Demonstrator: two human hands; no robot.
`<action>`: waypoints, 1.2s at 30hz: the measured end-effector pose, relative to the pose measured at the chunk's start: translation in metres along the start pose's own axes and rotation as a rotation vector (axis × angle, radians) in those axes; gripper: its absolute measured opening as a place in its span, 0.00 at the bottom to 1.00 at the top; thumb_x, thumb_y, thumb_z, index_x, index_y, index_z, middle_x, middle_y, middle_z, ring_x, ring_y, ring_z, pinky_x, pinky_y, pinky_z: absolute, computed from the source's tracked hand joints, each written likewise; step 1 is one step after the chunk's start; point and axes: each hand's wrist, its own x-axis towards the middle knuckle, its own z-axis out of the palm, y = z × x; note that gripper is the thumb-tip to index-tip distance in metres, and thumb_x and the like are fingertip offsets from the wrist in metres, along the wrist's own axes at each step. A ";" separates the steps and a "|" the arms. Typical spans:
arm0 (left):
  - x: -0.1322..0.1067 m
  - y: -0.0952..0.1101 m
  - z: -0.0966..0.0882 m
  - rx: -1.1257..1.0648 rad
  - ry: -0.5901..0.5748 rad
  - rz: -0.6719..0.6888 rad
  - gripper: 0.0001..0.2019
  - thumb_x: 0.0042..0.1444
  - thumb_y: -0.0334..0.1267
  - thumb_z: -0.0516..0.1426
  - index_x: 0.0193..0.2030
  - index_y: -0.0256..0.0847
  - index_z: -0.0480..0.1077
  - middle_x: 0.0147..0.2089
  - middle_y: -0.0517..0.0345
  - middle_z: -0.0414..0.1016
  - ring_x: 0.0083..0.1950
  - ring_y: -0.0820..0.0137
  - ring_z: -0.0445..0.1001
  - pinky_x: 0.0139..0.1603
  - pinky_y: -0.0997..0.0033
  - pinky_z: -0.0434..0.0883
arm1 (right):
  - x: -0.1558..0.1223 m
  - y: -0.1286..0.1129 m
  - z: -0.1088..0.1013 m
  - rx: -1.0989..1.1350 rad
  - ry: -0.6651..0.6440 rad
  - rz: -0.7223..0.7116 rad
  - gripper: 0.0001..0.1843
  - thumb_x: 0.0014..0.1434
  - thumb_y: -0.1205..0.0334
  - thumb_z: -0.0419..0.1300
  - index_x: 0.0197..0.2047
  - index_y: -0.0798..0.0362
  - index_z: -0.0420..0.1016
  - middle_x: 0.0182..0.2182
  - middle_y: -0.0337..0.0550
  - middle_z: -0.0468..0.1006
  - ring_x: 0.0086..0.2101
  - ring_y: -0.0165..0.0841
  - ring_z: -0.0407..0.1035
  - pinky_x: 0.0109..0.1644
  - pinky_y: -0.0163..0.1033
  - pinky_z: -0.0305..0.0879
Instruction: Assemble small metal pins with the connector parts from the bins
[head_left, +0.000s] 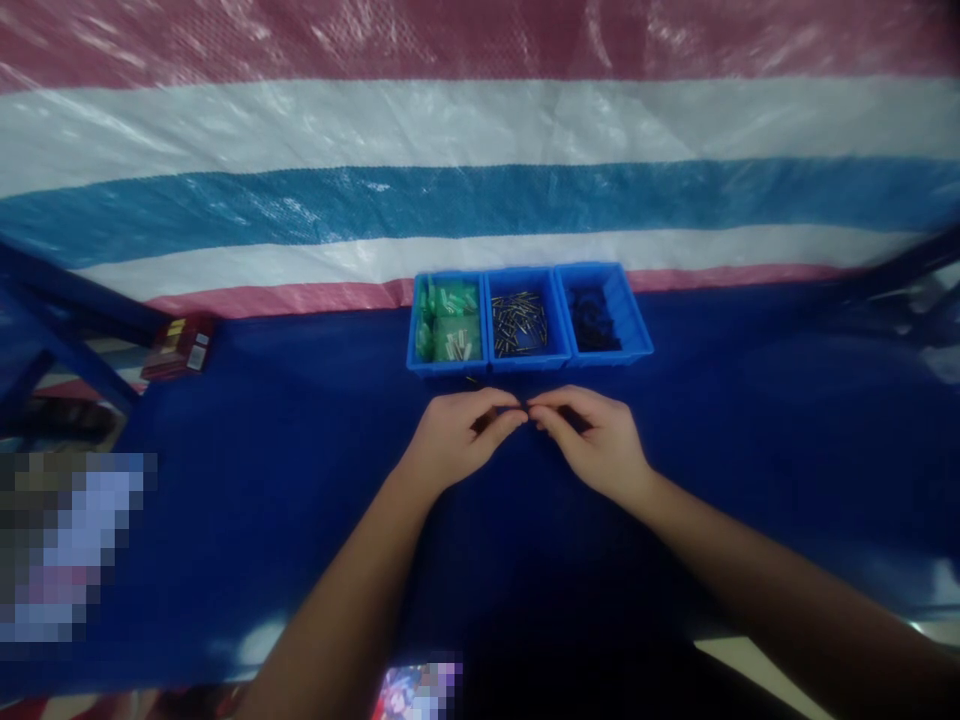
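Note:
My left hand [455, 437] and my right hand [602, 440] meet fingertip to fingertip over the blue table, just in front of three blue bins. Both are closed in a pinch. Whatever lies between the fingertips is too small and dark to make out. The left bin [448, 368] holds green packets [456, 298] and small whitish pieces [459, 346]. In the middle bin [531, 362] lies a heap of thin brass-and-dark pins [519, 322]. Small dark pieces [592, 318] fill part of the right bin [637, 320]. A tiny yellowish piece [471, 379] shows just beyond my left hand.
A dark red box [178, 347] stands at the table's far left corner beside a blue frame post [71, 325]. Striped plastic sheeting [480, 125] hangs behind the table [765, 420]. A bright, partly blurred screen-like thing [416, 692] shows at the bottom edge.

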 end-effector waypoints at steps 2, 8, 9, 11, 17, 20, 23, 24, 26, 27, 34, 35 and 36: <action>0.000 0.001 0.001 -0.011 0.031 -0.003 0.09 0.61 0.41 0.64 0.46 0.43 0.77 0.28 0.66 0.77 0.26 0.78 0.73 0.31 0.78 0.68 | 0.000 0.001 0.000 0.005 0.009 0.017 0.03 0.63 0.64 0.66 0.40 0.51 0.82 0.32 0.40 0.83 0.31 0.31 0.77 0.37 0.37 0.74; 0.001 0.002 0.000 -0.024 -0.002 0.010 0.04 0.64 0.36 0.60 0.43 0.43 0.77 0.36 0.63 0.82 0.31 0.78 0.76 0.36 0.79 0.69 | 0.000 0.002 0.000 -0.013 -0.007 -0.045 0.03 0.63 0.66 0.66 0.41 0.51 0.82 0.34 0.40 0.84 0.33 0.31 0.78 0.39 0.37 0.74; 0.001 0.002 -0.001 -0.023 -0.013 0.013 0.04 0.65 0.37 0.60 0.42 0.42 0.77 0.36 0.63 0.82 0.32 0.78 0.77 0.36 0.79 0.69 | 0.000 0.001 0.000 -0.021 -0.003 -0.057 0.03 0.63 0.66 0.66 0.41 0.51 0.82 0.35 0.40 0.84 0.33 0.31 0.78 0.39 0.37 0.74; 0.001 0.001 -0.002 -0.021 -0.032 0.022 0.07 0.66 0.38 0.59 0.39 0.41 0.77 0.35 0.63 0.81 0.32 0.77 0.77 0.36 0.78 0.69 | 0.000 0.001 0.000 -0.029 -0.002 -0.067 0.03 0.63 0.66 0.66 0.40 0.51 0.82 0.35 0.41 0.84 0.34 0.31 0.78 0.40 0.37 0.74; -0.001 -0.001 -0.004 -0.036 -0.066 0.004 0.14 0.70 0.39 0.53 0.37 0.39 0.76 0.33 0.60 0.80 0.33 0.75 0.77 0.36 0.75 0.69 | -0.002 -0.003 0.001 -0.031 0.033 -0.021 0.02 0.62 0.63 0.67 0.38 0.51 0.82 0.32 0.40 0.84 0.31 0.32 0.78 0.35 0.37 0.74; -0.001 -0.001 -0.005 -0.008 -0.071 -0.029 0.14 0.70 0.39 0.51 0.39 0.40 0.76 0.35 0.60 0.81 0.35 0.74 0.78 0.38 0.74 0.70 | -0.001 -0.004 0.001 -0.001 0.207 0.068 0.04 0.61 0.61 0.68 0.38 0.51 0.82 0.30 0.40 0.83 0.27 0.31 0.76 0.32 0.37 0.73; -0.001 -0.002 -0.004 0.036 -0.050 -0.036 0.15 0.70 0.39 0.51 0.38 0.40 0.77 0.32 0.60 0.80 0.33 0.73 0.78 0.37 0.73 0.70 | 0.005 -0.002 -0.003 0.102 0.417 0.199 0.06 0.59 0.59 0.68 0.39 0.52 0.82 0.27 0.38 0.81 0.24 0.28 0.74 0.29 0.35 0.73; -0.001 -0.002 -0.004 0.049 -0.037 -0.035 0.15 0.70 0.40 0.51 0.37 0.39 0.77 0.31 0.60 0.79 0.33 0.73 0.78 0.36 0.73 0.70 | 0.007 -0.001 -0.005 0.134 0.469 0.232 0.07 0.59 0.59 0.68 0.40 0.53 0.81 0.27 0.38 0.80 0.23 0.28 0.73 0.27 0.34 0.72; 0.000 -0.002 -0.003 0.068 0.005 -0.037 0.15 0.70 0.39 0.51 0.37 0.39 0.77 0.30 0.59 0.79 0.32 0.73 0.77 0.35 0.73 0.70 | 0.013 0.004 -0.010 0.174 0.563 0.257 0.08 0.59 0.58 0.69 0.39 0.53 0.80 0.26 0.38 0.80 0.21 0.26 0.72 0.24 0.33 0.69; 0.000 -0.002 -0.003 0.072 0.034 -0.042 0.16 0.70 0.39 0.51 0.37 0.39 0.77 0.30 0.59 0.79 0.31 0.73 0.77 0.35 0.73 0.70 | 0.016 0.007 -0.012 0.195 0.589 0.262 0.09 0.59 0.58 0.69 0.40 0.54 0.80 0.25 0.37 0.79 0.20 0.26 0.70 0.22 0.32 0.67; -0.002 -0.002 -0.003 0.001 0.313 -0.211 0.17 0.70 0.41 0.50 0.37 0.39 0.78 0.23 0.62 0.72 0.24 0.76 0.71 0.31 0.75 0.68 | 0.019 0.019 -0.012 0.320 0.544 0.192 0.20 0.62 0.57 0.66 0.56 0.49 0.74 0.52 0.50 0.80 0.38 0.36 0.81 0.30 0.38 0.79; -0.002 -0.002 -0.003 -0.018 0.351 -0.242 0.18 0.71 0.42 0.50 0.36 0.39 0.78 0.21 0.62 0.70 0.23 0.76 0.69 0.29 0.75 0.66 | 0.016 0.017 -0.010 0.285 0.508 0.168 0.19 0.63 0.58 0.65 0.57 0.48 0.73 0.53 0.50 0.80 0.38 0.36 0.81 0.31 0.39 0.79; -0.001 -0.001 -0.003 -0.043 0.392 -0.271 0.19 0.71 0.44 0.50 0.35 0.39 0.78 0.20 0.63 0.68 0.22 0.77 0.67 0.28 0.75 0.65 | 0.013 0.014 -0.008 0.227 0.471 0.148 0.17 0.65 0.59 0.63 0.56 0.49 0.73 0.49 0.48 0.82 0.36 0.34 0.80 0.32 0.40 0.79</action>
